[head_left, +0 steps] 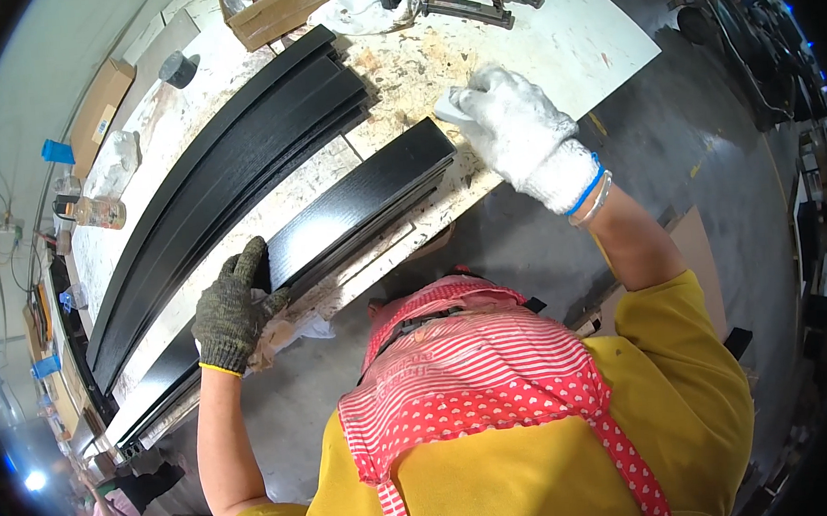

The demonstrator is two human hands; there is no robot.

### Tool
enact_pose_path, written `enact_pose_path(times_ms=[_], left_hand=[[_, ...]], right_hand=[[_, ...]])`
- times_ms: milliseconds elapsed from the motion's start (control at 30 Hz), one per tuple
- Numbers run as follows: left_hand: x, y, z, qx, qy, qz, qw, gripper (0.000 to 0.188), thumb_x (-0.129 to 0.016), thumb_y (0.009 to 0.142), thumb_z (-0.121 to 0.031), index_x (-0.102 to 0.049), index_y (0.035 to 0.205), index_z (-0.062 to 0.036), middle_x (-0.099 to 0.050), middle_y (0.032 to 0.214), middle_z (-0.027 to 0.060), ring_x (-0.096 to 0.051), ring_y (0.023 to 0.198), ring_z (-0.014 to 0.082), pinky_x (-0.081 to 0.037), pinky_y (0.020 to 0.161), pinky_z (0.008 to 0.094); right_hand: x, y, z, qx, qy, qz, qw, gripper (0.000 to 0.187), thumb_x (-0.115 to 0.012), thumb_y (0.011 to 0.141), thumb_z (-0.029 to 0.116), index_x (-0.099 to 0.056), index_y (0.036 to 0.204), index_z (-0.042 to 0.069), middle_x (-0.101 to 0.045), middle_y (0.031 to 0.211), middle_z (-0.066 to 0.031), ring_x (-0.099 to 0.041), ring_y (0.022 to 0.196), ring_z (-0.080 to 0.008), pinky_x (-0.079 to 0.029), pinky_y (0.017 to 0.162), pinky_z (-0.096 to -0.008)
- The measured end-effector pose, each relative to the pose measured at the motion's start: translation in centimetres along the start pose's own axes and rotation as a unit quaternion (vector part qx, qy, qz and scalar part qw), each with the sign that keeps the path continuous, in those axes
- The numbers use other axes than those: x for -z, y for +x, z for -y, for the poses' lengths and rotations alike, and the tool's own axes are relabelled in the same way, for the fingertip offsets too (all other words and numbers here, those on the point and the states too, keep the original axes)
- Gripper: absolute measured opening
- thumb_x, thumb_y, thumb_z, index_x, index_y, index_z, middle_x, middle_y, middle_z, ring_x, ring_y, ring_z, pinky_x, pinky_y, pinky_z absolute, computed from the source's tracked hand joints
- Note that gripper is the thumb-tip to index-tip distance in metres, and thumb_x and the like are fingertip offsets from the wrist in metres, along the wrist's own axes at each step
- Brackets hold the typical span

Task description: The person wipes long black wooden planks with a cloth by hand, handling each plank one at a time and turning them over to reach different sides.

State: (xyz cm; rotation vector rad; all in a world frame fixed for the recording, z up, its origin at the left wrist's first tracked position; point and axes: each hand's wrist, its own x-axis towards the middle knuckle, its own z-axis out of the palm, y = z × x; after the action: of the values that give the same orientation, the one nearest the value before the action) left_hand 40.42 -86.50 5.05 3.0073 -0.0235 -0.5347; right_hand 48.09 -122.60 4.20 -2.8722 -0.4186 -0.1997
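My left hand (235,314), in a dark grey-green knit glove, is wrapped over the near stack of long black boards (361,190), its thumb on the side nearest me. Crumpled pale cloth or paper (290,339) shows below that hand. My right hand (515,126), in a white knit glove, is closed on a small whitish block (453,108) just past the right end of the same stack. Most of the block is hidden by the fingers. Behind lies a second, wider stack of black grooved boards (234,165).
Nail guns (472,0), a cardboard box (281,13) and a white plastic bag (358,8) lie at the table's far side. A dark round can (177,70) and a bottle (102,213) stand left. The white worktable (600,44) ends at right. Another person (115,514) is at lower left.
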Motion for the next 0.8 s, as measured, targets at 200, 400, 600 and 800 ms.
enact_pose_path(times_ms=[200, 400, 600, 800], left_hand=[[-0.3, 0.1, 0.3, -0.008, 0.004, -0.003, 1.000, 0.075, -0.080, 0.076, -0.031, -0.049, 0.143, -0.0168, -0.061, 0.130, 0.0117, -0.066, 0.106, 0.0310, -0.052, 0.090, 0.0405], [-0.1, 0.0, -0.2, 0.003, 0.010, 0.003, 1.000, 0.075, -0.080, 0.077, -0.031, -0.049, 0.143, -0.0166, -0.061, 0.130, 0.0116, -0.065, 0.106, 0.0314, -0.052, 0.091, 0.0407], [0.0, 0.2, -0.3, -0.002, 0.021, 0.000, 1.000, 0.075, -0.080, 0.077, -0.030, -0.048, 0.144, -0.0161, -0.061, 0.130, 0.0125, -0.065, 0.109, 0.0316, -0.052, 0.092, 0.0401], [-0.5, 0.0, 0.1, -0.014, 0.015, -0.014, 1.000, 0.073, -0.080, 0.078, -0.025, -0.049, 0.144, -0.0149, -0.062, 0.131, 0.0128, -0.064, 0.113, 0.0312, -0.052, 0.095, 0.0390]], right_hand=[[-2.2, 0.7, -1.0, -0.002, 0.033, -0.040, 0.999, 0.022, -0.060, 0.094, 0.023, -0.070, 0.109, 0.010, -0.063, 0.107, -0.0178, -0.064, 0.101, -0.0351, -0.053, 0.089, -0.0428], [-3.8, -0.4, -5.1, 0.115, 0.277, -0.081, 0.950, 0.031, -0.067, 0.086, 0.007, -0.066, 0.116, 0.001, -0.061, 0.113, -0.0165, -0.062, 0.105, -0.0329, -0.051, 0.093, -0.0384], [-5.2, 0.2, -6.7, 0.262, 0.258, -0.085, 0.926, 0.038, -0.070, 0.079, -0.007, -0.064, 0.116, 0.001, -0.060, 0.118, -0.0124, -0.059, 0.114, -0.0254, -0.049, 0.101, -0.0311], [-2.9, -4.6, -6.3, 0.076, 0.418, 0.004, 0.905, 0.033, -0.071, 0.082, -0.001, -0.063, 0.114, 0.001, -0.060, 0.120, -0.0133, -0.062, 0.110, -0.0262, -0.053, 0.091, -0.0346]])
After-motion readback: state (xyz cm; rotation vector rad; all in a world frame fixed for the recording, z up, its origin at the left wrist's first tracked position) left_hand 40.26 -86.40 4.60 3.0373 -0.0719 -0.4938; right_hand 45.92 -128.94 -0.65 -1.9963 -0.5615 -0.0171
